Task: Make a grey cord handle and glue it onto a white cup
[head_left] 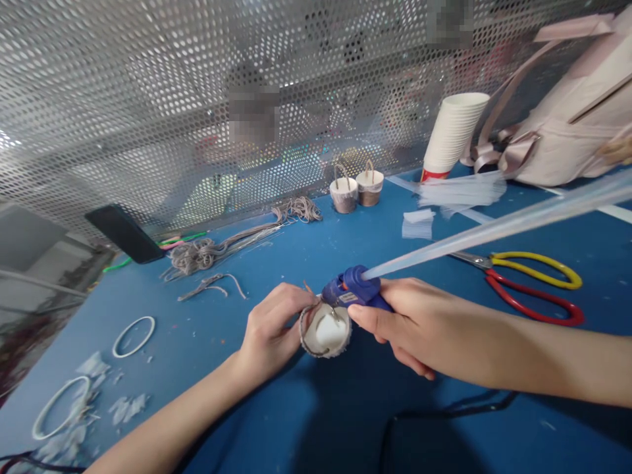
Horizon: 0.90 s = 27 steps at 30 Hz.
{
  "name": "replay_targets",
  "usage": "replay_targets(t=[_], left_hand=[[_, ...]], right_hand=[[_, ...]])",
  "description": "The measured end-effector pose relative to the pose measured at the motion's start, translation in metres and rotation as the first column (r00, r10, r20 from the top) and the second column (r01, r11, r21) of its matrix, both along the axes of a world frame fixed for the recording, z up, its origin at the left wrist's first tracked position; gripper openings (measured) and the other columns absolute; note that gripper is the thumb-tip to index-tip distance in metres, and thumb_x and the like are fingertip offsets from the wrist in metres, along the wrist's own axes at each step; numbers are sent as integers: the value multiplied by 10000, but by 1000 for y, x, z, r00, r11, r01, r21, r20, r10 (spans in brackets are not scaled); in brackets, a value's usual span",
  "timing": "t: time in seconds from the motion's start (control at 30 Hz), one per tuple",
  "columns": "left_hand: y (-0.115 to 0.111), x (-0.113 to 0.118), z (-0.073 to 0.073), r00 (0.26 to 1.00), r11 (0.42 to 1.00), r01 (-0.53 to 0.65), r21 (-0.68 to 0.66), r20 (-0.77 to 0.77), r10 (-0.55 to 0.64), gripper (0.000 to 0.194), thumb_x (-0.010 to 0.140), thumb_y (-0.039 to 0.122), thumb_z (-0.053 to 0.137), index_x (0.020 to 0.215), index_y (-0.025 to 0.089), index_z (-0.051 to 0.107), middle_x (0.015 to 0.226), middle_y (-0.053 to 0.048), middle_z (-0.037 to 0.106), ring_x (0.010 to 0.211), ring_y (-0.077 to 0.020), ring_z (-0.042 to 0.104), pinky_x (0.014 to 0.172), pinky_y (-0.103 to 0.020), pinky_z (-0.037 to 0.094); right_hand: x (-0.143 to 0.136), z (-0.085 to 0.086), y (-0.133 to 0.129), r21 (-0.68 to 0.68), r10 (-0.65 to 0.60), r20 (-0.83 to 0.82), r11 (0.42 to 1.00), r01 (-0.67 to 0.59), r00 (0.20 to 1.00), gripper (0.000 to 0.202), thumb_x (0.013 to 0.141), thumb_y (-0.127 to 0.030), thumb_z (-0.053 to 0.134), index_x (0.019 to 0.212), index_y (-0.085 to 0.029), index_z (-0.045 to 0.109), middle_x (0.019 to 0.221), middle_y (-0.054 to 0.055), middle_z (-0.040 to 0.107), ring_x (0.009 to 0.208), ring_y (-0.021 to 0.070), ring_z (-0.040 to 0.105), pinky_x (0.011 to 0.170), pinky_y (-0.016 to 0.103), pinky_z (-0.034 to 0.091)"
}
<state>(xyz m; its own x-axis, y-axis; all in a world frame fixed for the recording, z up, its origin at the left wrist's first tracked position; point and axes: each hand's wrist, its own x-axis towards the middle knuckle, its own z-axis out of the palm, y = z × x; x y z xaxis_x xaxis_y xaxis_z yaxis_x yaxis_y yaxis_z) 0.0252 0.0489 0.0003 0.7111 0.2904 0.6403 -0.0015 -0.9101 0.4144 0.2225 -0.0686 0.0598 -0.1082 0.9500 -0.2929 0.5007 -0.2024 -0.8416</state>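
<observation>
My left hand pinches the left side of a small white paper cup, seen from above with its mouth up. A grey cord runs around the left of its rim, and the fingers hold the cord near the top edge. In my right hand is a blue hot glue gun, its nozzle at the cup's far rim close to my left fingertips. A long translucent glue stick sticks out of the gun's back toward the upper right. The exact contact at the nozzle is hidden.
Two finished-looking mini baskets stand at the back by a perforated metal screen. Scissors lie right, with stacked paper cups and a pale bag behind. Cord bundles, a phone and white rings are left.
</observation>
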Motion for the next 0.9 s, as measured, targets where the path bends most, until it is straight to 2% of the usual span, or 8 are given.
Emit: replay_targets(t=[0.13,0.37,0.53,0.73,0.9], left_hand=[[1,-1,-1,1000,1000,9,9,4,-9,192,785,38,601,922,171,611,780,-63,680,730,-159,625,667,-298,532],[0,-3,-3,1000,1000,-1,-11,-7,1,209,781,23,605,933,165,612,800,-70,683,750,-158,626,689,-306,531],[0,-2,-3,1000,1000,17,4,6,-17,216,784,21,599,947,162,606,815,-75,673,766,-162,624,690,-309,532],[1,-3,-6,1000,999,25,26,13,-25,224,782,16,600,957,157,600,825,-72,661,765,-156,613,681,-302,526],[1,-4,-7,1000,1000,13,22,12,-13,229,786,24,603,966,167,599,832,-66,663,771,-156,615,685,-306,527]], right_hand=[[1,2,4,-103,-12,-16,995,10,1000,404,912,-504,348,684,-190,462,414,-60,490,351,90,468,381,187,371],[0,15,7,-172,14,-19,985,-17,1000,364,917,-443,353,675,-187,445,388,-62,470,363,83,457,431,185,382],[0,11,7,-152,13,42,988,-6,999,388,915,-460,340,667,-186,458,392,-51,485,360,92,476,405,187,384],[0,4,6,-19,33,48,999,-32,998,411,915,-463,347,632,-188,461,390,-50,489,331,84,467,383,191,351],[2,-2,7,45,91,98,994,-96,991,216,855,-363,498,754,-179,545,406,-56,512,338,105,476,406,226,296]])
